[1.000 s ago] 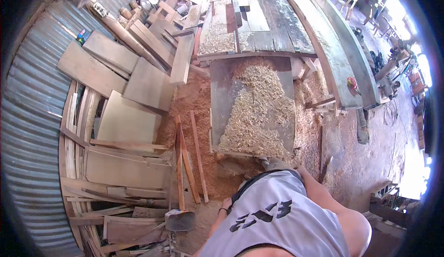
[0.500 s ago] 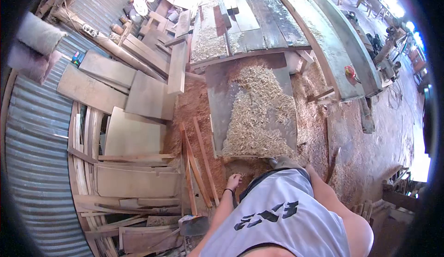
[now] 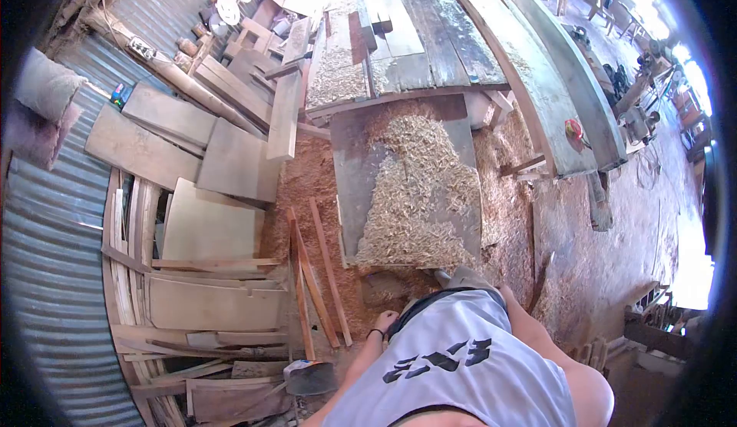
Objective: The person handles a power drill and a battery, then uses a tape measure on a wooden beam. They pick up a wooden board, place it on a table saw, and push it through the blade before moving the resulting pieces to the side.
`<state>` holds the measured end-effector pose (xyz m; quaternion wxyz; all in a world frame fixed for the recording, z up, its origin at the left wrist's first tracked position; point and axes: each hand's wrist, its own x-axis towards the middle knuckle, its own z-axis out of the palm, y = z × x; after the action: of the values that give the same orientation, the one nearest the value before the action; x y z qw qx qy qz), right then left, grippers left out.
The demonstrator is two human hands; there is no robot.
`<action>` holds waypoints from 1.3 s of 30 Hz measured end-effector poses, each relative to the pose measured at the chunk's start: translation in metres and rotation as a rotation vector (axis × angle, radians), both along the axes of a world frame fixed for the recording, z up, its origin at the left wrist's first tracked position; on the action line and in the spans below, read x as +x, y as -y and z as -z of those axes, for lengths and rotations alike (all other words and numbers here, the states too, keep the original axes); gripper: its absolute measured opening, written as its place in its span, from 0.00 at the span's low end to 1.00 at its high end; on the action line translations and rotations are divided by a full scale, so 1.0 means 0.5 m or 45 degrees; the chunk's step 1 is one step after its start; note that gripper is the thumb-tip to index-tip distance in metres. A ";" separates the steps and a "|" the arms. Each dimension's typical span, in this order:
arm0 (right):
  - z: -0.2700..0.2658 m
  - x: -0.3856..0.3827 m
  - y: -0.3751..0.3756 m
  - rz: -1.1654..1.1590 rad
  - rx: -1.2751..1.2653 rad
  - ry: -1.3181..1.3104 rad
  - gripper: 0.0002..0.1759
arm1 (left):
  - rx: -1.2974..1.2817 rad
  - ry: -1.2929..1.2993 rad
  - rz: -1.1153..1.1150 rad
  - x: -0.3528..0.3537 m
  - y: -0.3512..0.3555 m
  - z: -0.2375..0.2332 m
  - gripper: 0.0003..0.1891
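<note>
My left hand, with a dark band at the wrist, hangs low beside my dark shorts; its fingers are small and partly hidden against the cloth, and no held object shows. My right arm runs down along my other side, but the hand at its end is hidden behind my body. In front of my feet lies a dark board covered with a heap of pale wood shavings. Thin reddish wood strips lie on the sawdust to its left.
A workbench with planks and shavings stands ahead. Long thick beams extend along the right, a red round object on them. Stacked boards line the left by a corrugated metal wall. A dark blade-like tool lies lower left.
The view has shifted slightly, so the board and shavings appear further left. My left hand has moved down and closer against my shorts.
</note>
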<state>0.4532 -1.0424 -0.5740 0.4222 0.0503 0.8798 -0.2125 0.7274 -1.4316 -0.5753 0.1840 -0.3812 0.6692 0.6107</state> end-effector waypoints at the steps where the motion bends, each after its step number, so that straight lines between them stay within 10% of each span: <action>1: 0.006 -0.004 0.000 -0.005 -0.001 -0.006 0.23 | -0.009 -0.016 0.021 0.001 -0.003 -0.001 0.13; 39: -0.026 -0.028 0.044 -0.003 -0.137 -0.039 0.26 | 0.182 0.173 -0.252 -0.018 0.035 0.019 0.14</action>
<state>0.4393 -1.0643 -0.5612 0.4110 0.0234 0.8735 -0.2597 0.7184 -1.4489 -0.5851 0.1945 -0.4716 0.5691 0.6449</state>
